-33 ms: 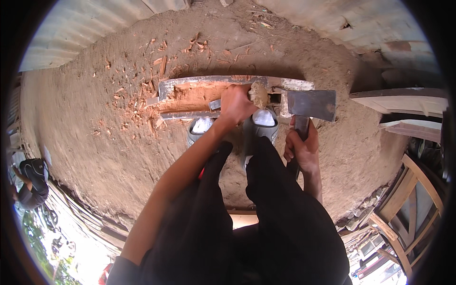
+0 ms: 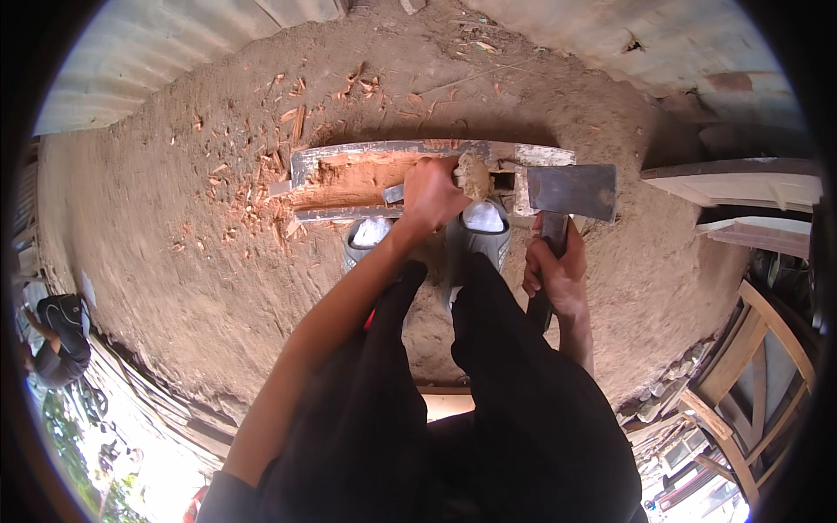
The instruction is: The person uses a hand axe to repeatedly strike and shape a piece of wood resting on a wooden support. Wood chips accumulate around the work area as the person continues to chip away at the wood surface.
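Note:
My left hand (image 2: pixel 429 193) grips a chisel over a long weathered wooden piece (image 2: pixel 340 174) with a hollowed reddish channel. The chisel's metal blade (image 2: pixel 392 193) points left inside the channel, and its frayed pale handle end (image 2: pixel 476 176) sticks out right of my fingers. My right hand (image 2: pixel 558 270) is wrapped round a dark handle topped by a broad steel axe head (image 2: pixel 571 190), held flat-side up just beside the wood's right end. My two shoes (image 2: pixel 484 231) are on the ground against the near side of the piece.
Wood chips (image 2: pixel 235 205) lie on the dirt ground (image 2: pixel 157 261). Corrugated sheets (image 2: pixel 174 44) edge the far side. Boards (image 2: pixel 732 179) lie at the right, with wooden frames (image 2: pixel 741 375) at the lower right. Another person in dark clothes (image 2: pixel 61 349) is at the far left.

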Demonstrator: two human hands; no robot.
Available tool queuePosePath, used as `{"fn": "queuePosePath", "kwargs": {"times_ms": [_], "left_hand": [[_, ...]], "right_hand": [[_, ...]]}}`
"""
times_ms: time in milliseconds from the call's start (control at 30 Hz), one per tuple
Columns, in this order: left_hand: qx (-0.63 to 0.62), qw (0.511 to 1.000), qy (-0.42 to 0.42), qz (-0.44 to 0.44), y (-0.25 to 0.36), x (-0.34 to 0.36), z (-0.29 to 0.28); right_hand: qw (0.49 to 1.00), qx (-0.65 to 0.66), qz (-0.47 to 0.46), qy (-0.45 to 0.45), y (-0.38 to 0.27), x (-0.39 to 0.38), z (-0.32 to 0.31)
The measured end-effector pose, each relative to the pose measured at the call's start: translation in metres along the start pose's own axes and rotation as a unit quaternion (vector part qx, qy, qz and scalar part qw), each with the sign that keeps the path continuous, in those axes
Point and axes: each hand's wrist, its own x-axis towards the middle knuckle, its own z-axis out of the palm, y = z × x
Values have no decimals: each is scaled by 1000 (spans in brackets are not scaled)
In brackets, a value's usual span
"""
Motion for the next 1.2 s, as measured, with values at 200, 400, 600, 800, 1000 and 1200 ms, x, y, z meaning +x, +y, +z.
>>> {"fn": "queuePosePath", "kwargs": {"times_ms": [200,400,600,800,1000,1200], "left_hand": [[20,999,-3,34,-1,-8,8],[27,1000,5,6,-6,-1,-5],[28,999,-36,10,-7,3,-9],[-1,999,39,-5,-8,1,-7],[23,1000,13,-10,-3,-5,-16],[18,1000,-4,4,-9,-3,-17]], "right_hand": [[999,-32,26,-15,11,0,2],[999,-41,-4,-21,10,10,13],[991,-119,-4,-54,19,17,17],[997,-71,0,-41,29,20,19],[1000,8,-25,-17,7,15,26],[991,-114,-21,-68,5,21,23]]}}
